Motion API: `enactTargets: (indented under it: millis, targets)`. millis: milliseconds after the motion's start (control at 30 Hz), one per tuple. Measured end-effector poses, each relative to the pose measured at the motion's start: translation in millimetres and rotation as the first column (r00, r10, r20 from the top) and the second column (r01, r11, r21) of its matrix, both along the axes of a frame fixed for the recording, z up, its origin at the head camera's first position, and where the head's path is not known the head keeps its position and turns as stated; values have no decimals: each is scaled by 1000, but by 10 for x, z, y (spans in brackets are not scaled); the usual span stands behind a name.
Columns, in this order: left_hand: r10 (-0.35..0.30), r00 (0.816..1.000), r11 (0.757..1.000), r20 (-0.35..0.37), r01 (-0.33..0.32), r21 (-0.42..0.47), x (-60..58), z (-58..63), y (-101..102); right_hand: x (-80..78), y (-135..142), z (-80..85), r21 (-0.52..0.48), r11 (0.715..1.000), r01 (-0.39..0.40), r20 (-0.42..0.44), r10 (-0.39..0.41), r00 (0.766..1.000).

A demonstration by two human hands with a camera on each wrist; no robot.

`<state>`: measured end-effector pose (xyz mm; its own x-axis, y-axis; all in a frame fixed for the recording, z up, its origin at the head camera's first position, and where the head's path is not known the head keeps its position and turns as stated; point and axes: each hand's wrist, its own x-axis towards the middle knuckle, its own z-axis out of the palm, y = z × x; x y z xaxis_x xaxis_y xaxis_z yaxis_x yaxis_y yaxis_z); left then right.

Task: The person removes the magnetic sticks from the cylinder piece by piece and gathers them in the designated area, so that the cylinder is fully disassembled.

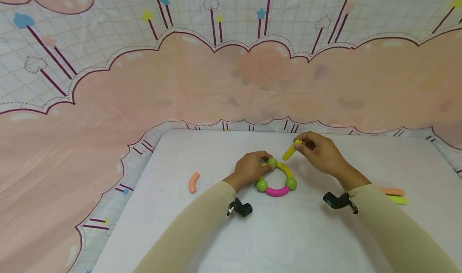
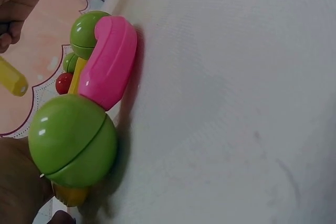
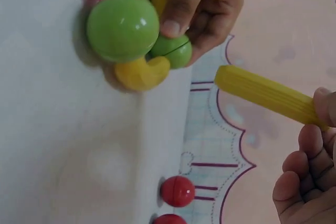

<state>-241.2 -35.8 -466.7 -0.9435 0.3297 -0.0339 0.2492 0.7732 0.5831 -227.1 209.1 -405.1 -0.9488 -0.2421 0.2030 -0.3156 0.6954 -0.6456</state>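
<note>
A ring of curved rods and green balls lies on the white table. It has a pink curved rod (image 1: 277,192) at the near side, a yellow curved rod (image 1: 286,170) at the right and another yellow one at the left, mostly covered by my left hand (image 1: 251,166). That hand grips the far green ball (image 1: 272,161) between thumb and fingers. Two more green balls, one left (image 1: 262,185) and one right (image 1: 290,183), join the pink rod's ends. Above and right of the ring, my right hand (image 1: 321,152) pinches a straight yellow stick (image 3: 268,95) by one end, apart from the ring.
An orange curved rod (image 1: 193,182) lies alone to the left. Beside the right forearm are an orange piece (image 1: 391,191) and a yellow-green piece (image 1: 398,200), partly covered by the sleeve. Red balls (image 3: 177,191) show in the right wrist view. A patterned cloth (image 1: 252,84) hangs behind the table.
</note>
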Motion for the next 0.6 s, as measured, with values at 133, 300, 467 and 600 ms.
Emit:
enactTargets:
  millis: [133, 300, 467, 600]
  targets:
    - [4, 1000, 1000, -2, -4, -1, -3, -2, -3, 33, 107, -17, 24, 1000, 7, 13, -7, 1000]
    - [-5, 1000, 1000, -5, 5, 6, -6, -3, -7, 83, 270, -34, 43, 999, 25, 44, -27, 999]
    - [-2, 1000, 1000, -3, 2, 5, -10, 0, -5, 122, 408, -45, 57, 998, 24, 69, -28, 997]
    - [1, 1000, 1000, 5, -1, 6, -14, 2, 0, 137, 504, -66, 74, 997, 12, 44, -15, 999]
